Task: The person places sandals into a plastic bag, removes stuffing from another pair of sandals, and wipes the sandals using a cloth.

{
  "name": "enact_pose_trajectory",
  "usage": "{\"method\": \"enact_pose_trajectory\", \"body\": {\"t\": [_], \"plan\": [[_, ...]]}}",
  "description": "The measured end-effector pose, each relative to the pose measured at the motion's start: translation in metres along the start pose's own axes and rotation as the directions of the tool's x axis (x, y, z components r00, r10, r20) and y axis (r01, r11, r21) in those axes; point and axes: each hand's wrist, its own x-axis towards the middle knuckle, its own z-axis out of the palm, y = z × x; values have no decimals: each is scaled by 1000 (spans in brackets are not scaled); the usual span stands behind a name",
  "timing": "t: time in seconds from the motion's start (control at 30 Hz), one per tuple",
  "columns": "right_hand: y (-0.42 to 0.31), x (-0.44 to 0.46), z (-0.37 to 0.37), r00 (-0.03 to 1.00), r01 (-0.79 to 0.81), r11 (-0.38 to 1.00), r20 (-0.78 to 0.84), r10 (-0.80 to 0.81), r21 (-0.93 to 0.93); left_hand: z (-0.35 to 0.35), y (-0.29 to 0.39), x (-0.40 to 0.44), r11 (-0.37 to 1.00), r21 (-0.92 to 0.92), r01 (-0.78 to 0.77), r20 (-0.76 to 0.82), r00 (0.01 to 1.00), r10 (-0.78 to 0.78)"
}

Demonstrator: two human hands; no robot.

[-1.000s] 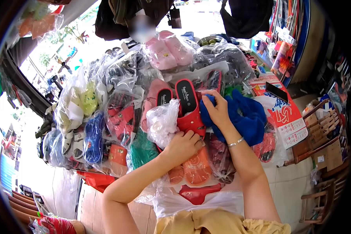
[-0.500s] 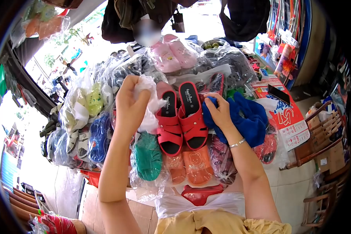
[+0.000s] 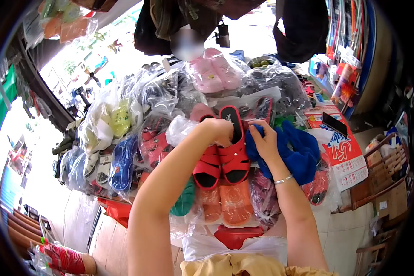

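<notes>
Partly, the left hand [image 3: 221, 132] hides the red sandals [image 3: 233, 158].

On the black insole of the red sandal [image 3: 235, 158], partly under my left hand [image 3: 221, 132], I can read only the start of "fashion". The print on the orange slipper [image 3: 235, 202] is too faint for me, and I cannot make out the large characters or small print on the red-and-white sheet [image 3: 339, 154].
</notes>
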Motion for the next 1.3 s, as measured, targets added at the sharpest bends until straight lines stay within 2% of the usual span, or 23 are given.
{"method": "enact_pose_trajectory", "body": {"t": [0.1, 0.13, 0.17, 0.23, 0.3, 0.33, 0.43, 0.5, 0.57, 0.63, 0.7, 0.8, 0.83, 0.87, 0.9, 0.93, 1.0, 1.07, 1.1, 1.17, 1.2, 1.23, 1.3], "plan": [[5, 0, 1, 1000, 1, 1000, 10, -1, 17, 5, 4, 16, 998, 15, 65, 87, 994, -66], [5, 0, 0, 1000, 8, 1000, 10, -9, 25, 10, 7, 24, 980, 182, 85, 29, 995, -91], [6, 0, -1, 1000, 16, 999, 7, -16, 31, 14, 2, 26, 979, 181, 94, 28, 994, -101], [5, 0, -1, 1000, 6, 999, 7, -7, 38, 6, 6, 4, 997, -49, 62, -93, 993, -66], [2, 0, -3, 1000, -17, 999, 17, 17, 48, 5, -21, -9, 968, -208, -144, -334, 940, 68], [3, 0, -3, 1000, -19, 999, 19, 18, 49, -4, -26, -31, 914, -381, -141, -393, 919, -22], [4, -1, -3, 995, -94, 993, 46, 90, 76, -17, -58, -80, 749, -579, -322, -690, 683, -239], [1, 0, -1, 1000, -1, 1000, -11, 1, 26, -24, -65, -116, 688, -670, -278, -696, 556, -454], [5, 0, -3, 997, -67, 994, 42, 63, 85, -17, -83, -136, 651, -665, -367, -736, 472, -485], [-4, 3, -3, 981, 189, 976, -30, -194, -112, -12, -90, -152, 610, -665, -432, -741, 483, -466], [-38, 12, -1, 900, 435, 868, 74, -430, -239, -5, -81, -155, 665, -651, -365, -744, 483, -463], [-107, 18, 32, 761, 643, 741, 275, -588, -194, 5, -50, -136, 777, -555, -297, -794, 468, -388], [-122, 17, 46, 774, 609, 778, 331, -540, -154, 0, -29, -140, 750, -550, -368, -783, 539, -309], [-130, 16, 63, 753, 637, 759, 314, -578, -133, -2, -13, -134, 661, -572, -485, -792, 535, -293], [-134, 16, 78, 782, 598, 800, 246, -572, -41, -3, -3, -129, 557, -578, -596, -805, 527, -272], [-137, 19, 87, 806, 587, 805, 161, -570, -90, -2, 0, -129, 547, -576, -607, -807, 528, -264], [-134, 27, 96, 827, 562, 809, 82, -557, -170, 1, 7, -126, 100, -565, -819, -783, 494, -378], [-119, 35, 93, 925, 376, 926, 45, -377, 43, 5, 12, -136, 81, -560, -824, -794, 506, -337], [-118, 38, 84, 928, 371, 929, 39, -371, 8, 7, 13, -140, 50, -556, -830, -801, 519, -297], [-123, 48, 65, 939, 341, 940, 39, -341, 1, 15, 6, -136, 385, -458, -801, -883, 362, -298], [-127, 54, 60, 938, 338, 941, -70, -339, -32, 19, 10, -139, 471, -463, -751, -882, 339, -328], [-129, 60, 53, 938, 326, 945, -136, -319, 32, 27, 12, -135, 451, -455, -768, -886, 342, -313], [-135, 66, 38, 836, 505, 850, -161, -525, -148, 43, 16, -121, 98, -641, -761, -751, 595, -287]]}}
